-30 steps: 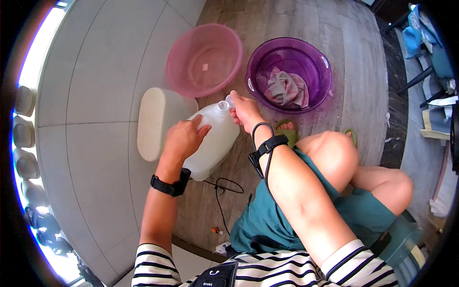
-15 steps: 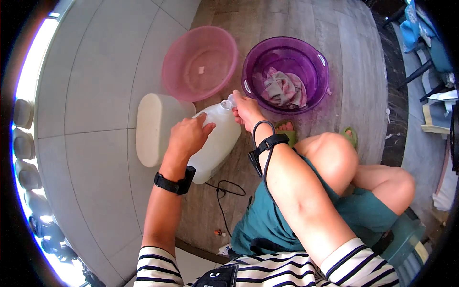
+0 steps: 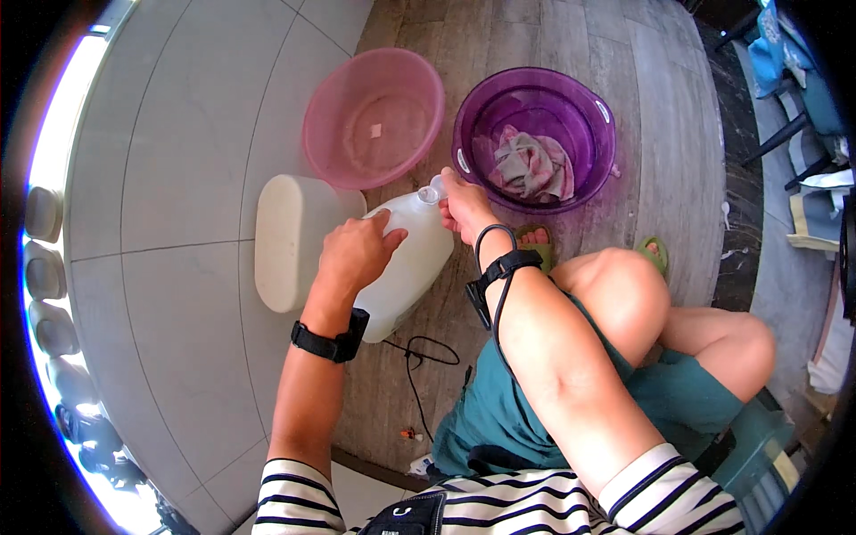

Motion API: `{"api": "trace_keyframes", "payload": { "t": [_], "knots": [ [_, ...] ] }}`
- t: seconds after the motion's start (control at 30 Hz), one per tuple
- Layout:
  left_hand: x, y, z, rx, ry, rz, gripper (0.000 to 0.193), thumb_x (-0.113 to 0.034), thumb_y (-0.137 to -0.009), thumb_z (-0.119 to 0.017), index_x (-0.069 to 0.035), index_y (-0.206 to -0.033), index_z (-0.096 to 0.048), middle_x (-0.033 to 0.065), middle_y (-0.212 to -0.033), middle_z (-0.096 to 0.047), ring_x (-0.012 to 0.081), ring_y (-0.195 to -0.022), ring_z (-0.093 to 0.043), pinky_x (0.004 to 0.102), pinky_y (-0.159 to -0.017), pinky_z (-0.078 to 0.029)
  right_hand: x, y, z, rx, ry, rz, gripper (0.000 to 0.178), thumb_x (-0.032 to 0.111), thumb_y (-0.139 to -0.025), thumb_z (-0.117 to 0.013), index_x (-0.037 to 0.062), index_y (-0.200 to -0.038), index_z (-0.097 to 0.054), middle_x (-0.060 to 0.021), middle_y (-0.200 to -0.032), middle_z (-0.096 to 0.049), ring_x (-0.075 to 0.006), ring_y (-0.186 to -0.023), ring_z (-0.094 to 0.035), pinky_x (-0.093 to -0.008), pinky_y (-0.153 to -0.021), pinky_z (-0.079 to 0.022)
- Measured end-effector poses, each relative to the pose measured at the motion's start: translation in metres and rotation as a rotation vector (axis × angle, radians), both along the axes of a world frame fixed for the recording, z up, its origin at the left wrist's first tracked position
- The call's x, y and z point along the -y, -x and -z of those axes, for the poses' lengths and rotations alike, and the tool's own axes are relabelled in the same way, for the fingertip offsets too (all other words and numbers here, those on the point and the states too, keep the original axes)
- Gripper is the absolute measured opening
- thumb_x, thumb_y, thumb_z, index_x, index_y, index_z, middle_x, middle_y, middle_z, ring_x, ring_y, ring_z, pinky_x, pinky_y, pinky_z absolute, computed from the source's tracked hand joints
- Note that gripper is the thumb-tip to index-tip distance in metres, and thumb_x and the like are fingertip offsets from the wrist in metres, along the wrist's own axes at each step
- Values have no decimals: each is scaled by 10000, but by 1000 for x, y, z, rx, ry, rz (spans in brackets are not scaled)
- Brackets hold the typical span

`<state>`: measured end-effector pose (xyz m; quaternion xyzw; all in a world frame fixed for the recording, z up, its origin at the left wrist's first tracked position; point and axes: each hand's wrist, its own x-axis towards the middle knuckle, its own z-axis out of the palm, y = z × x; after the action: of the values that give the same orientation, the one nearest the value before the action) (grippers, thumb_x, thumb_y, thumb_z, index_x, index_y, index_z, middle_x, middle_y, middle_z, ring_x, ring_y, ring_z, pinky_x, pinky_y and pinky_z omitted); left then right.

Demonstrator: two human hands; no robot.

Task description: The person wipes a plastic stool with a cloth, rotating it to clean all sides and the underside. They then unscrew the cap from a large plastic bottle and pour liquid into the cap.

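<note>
A large whitish translucent plastic jug (image 3: 406, 267) stands at a lean between my arms, its neck pointing away from me. My left hand (image 3: 364, 250) is closed on its upper left side; the handle, if any, is hidden under the fingers. At the jug's mouth, my right hand (image 3: 465, 207) pinches a small clear cap or cup (image 3: 439, 185) beside the opening. Just beyond that hand sits a purple basin (image 3: 464, 111) with a wet-looking pink and grey cloth (image 3: 533, 167) in it.
A pink basin (image 3: 321, 134) rests near the tiled wall (image 3: 178, 178). Below it stands a cream oval container (image 3: 276, 245). A black cord (image 3: 412, 379) lies on the wood-look floor by the jug. My bent knees (image 3: 620, 290) are on the right, with green sandals (image 3: 655, 254) beyond.
Very little differs. Both hands, the jug and the clear cap or cup sit slightly farther right in the picture, while both grips look the same.
</note>
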<state>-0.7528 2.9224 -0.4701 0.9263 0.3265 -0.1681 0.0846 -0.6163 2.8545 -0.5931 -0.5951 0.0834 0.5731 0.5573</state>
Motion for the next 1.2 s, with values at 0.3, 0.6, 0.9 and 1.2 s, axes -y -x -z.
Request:
{"api": "trace_keyframes", "payload": {
  "t": [0.3, 0.6, 0.9, 1.2],
  "knots": [
    [0, 0, 0, 12, 15, -32, 391, -393, -857, -591, -86, -1096, -630, 216, -848, -653, 412, -821, -620, 492, -717, -489, 2, 0, -4, -13, 7, 0, 465, 527, -902, -500, 84, -1016, -585, -7, -760, -521, -97, -597, -473, -259, -532, -469],
    [3, -4, -2, -8, 31, -51, 409, -408, -857, -586, -85, -1105, -628, 226, -878, -650, 403, -852, -620, 490, -734, -486, 3, 0, -3, 25, 15, 65, 460, 482, -902, -507, 28, -908, -581, -38, -669, -540, -124, -512, -486, -271, -421, -411],
    [1, 15, -6, 42, 63, -68, 411, -389, -855, -593, -77, -1123, -622, 231, -857, -648, 417, -829, -613, 487, -724, -481, 6, 4, -8, 64, -27, -65, 480, 504, -915, -490, 35, -935, -590, -8, -729, -536, -91, -574, -477, -242, -493, -453],
    [5, 54, -16, 95, 98, -174, 417, -367, -831, -636, -85, -1137, -616, 217, -899, -653, 395, -845, -620, 457, -744, -483, 6, 24, -11, 115, -125, -136, 482, 473, -901, -512, -3, -858, -578, -52, -634, -551, -131, -464, -486, -281, -419, -417]
  ]
}}
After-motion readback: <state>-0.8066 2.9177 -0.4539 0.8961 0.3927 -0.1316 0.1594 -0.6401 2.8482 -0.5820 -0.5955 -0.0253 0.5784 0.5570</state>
